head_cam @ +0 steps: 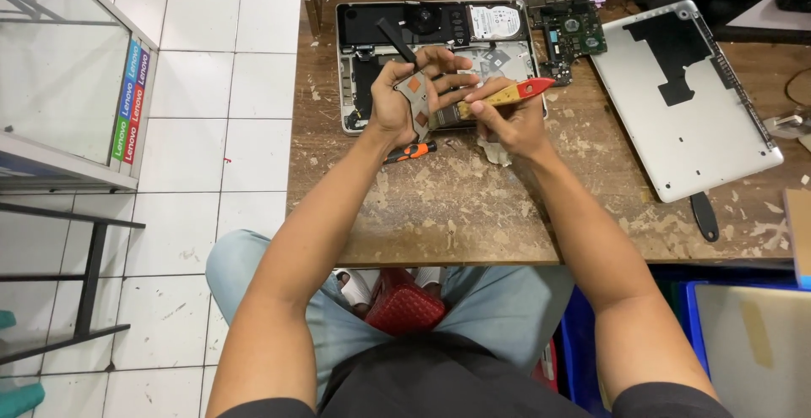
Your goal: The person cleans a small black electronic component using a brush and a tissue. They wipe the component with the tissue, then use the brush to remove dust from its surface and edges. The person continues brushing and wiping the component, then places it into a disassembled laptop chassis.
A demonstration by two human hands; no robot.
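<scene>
Left hand (404,97) pinching a grey heatsink assembly (416,95) just above the opened laptop chassis (355,71); right hand (509,120) closed round a red-tipped wooden paintbrush (503,95), bristles on the part. Best brushed lightly, strokes away from the copper pads, part held steady. Inside the chassis: fan (428,19), hard drive (494,21). Blue bins under the table: contents hidden.

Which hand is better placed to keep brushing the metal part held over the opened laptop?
Right. The right hand holds the paintbrush, bristles against the heatsink part; the left hand is occupied gripping that part.
</scene>
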